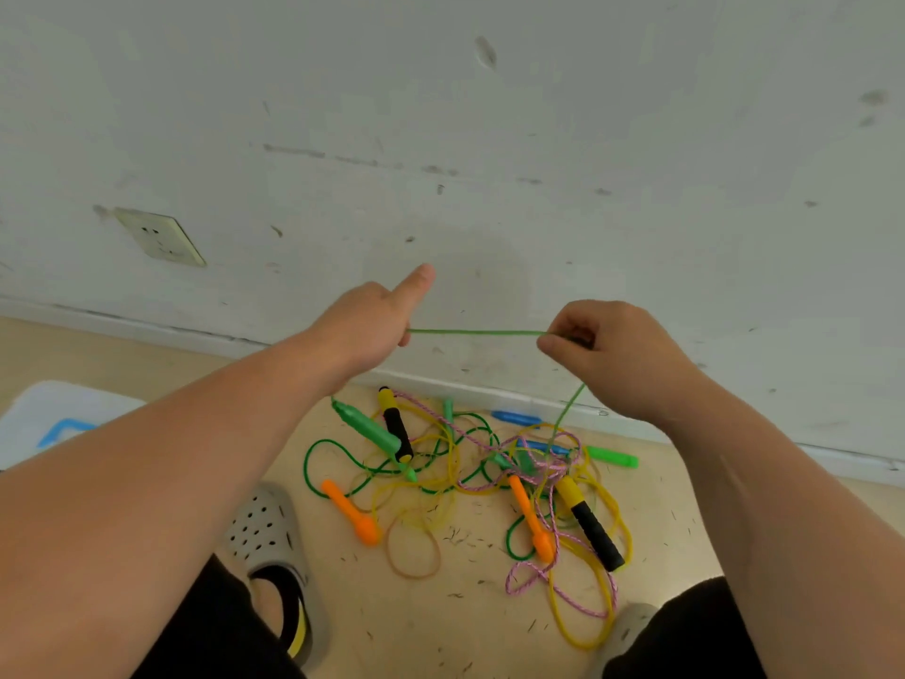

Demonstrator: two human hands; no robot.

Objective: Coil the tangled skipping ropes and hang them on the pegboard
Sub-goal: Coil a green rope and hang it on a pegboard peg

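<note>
Hands (left [365,328], right [614,355]) seemingly stretch rope [477,332].

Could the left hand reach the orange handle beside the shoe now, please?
Probably not yet: left hand and right hand hold the green rope taut; the orange handle itself lies exposed.

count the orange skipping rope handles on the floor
2. The left orange handle lies near a grey shoe; the right orange handle lies right of centre, beside a yellow-and-black handle. The tangled ropes might hide more.
</note>
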